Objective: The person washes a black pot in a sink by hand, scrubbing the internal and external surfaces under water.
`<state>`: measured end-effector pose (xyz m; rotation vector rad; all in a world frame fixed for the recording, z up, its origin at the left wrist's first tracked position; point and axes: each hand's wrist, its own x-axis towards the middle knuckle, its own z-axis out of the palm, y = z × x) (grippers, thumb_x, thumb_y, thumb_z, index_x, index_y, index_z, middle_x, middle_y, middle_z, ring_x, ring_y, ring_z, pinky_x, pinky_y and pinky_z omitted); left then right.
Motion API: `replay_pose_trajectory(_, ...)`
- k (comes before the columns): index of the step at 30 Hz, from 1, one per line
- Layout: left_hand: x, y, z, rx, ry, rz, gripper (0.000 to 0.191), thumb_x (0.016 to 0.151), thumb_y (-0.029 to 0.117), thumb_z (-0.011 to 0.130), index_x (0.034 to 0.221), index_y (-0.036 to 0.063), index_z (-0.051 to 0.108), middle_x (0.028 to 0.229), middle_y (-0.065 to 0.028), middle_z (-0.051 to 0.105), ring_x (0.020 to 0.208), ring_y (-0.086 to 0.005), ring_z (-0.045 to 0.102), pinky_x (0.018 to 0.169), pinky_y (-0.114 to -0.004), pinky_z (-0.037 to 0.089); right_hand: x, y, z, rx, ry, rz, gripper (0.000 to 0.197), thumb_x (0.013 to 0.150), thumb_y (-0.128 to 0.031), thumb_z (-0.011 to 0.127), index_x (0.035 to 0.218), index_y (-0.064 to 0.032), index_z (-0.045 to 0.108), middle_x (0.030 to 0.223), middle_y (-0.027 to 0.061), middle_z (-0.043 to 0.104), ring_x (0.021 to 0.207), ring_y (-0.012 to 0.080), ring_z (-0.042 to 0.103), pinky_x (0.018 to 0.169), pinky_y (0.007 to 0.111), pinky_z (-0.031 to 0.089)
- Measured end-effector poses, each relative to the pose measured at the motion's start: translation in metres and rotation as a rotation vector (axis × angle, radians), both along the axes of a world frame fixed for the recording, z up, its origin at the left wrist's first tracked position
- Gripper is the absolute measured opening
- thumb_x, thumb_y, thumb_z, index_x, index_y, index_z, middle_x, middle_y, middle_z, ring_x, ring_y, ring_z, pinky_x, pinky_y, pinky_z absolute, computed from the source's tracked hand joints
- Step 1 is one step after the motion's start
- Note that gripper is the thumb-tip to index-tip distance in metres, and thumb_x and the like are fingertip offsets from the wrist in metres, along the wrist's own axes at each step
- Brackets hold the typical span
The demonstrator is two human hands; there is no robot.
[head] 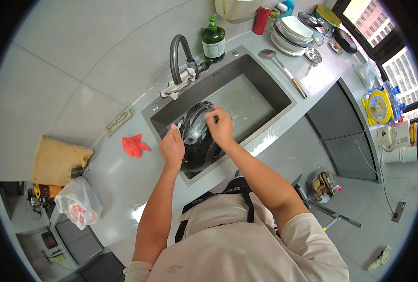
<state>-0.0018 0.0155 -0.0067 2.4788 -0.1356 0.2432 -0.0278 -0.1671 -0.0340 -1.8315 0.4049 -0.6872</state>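
Note:
A round black pan (198,141), streaked with white suds, is tilted over the near left end of the grey sink (253,95). My left hand (172,146) grips its left rim, thumb on top. Against the sudsy surface, my right hand (220,125) is slightly blurred with curled fingers. Whether it holds a scrubber is hidden. Above the sink's back edge arches a dark metal faucet (176,58), with a white cloth (180,83) draped by its base. A green pump bottle (213,42) stands beside the faucet.
Right of the sink lie a long-handled ladle (283,72) and stacked bowls (290,37), near a red can (262,20). A red cloth (135,145) lies on the left counter. Farther left are a wooden cutting board (59,160) and plastic bag (80,202). A yellow fan (377,106) stands at right.

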Motion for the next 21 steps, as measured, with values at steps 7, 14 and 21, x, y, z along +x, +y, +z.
replay_pose_trajectory(7,0.003,0.004,-0.009,0.004,-0.072,0.010,0.062,0.114,0.042,0.046,0.075,0.0000,0.069,0.071,-0.0255,0.068,0.070,-0.0525,0.065,0.065,-0.063,0.048,-0.011,0.005,-0.007,-0.198,-0.126,0.108,0.014,0.096,-0.015,0.077,0.095,-0.0032,0.069,0.129,0.0239,0.072,0.125,0.0429,0.065,0.109,0.049,0.049)
replay_pose_trajectory(14,0.003,0.007,-0.008,0.023,-0.058,0.023,0.060,0.114,0.041,0.047,0.075,0.0009,0.069,0.069,-0.0258,0.067,0.068,-0.0521,0.065,0.064,-0.062,0.047,-0.017,0.017,0.010,-0.183,-0.115,0.177,0.009,0.092,-0.009,0.076,0.092,-0.0033,0.068,0.128,0.0268,0.070,0.128,0.0460,0.062,0.114,0.053,0.045)
replay_pose_trajectory(21,0.001,0.006,-0.008,0.034,-0.061,0.018,0.062,0.114,0.042,0.046,0.074,0.0004,0.068,0.069,-0.0255,0.067,0.067,-0.0518,0.065,0.063,-0.062,0.047,-0.015,0.018,0.009,-0.230,-0.097,0.132,0.011,0.090,-0.008,0.076,0.093,-0.0025,0.067,0.126,0.0271,0.071,0.129,0.0481,0.061,0.115,0.054,0.043)
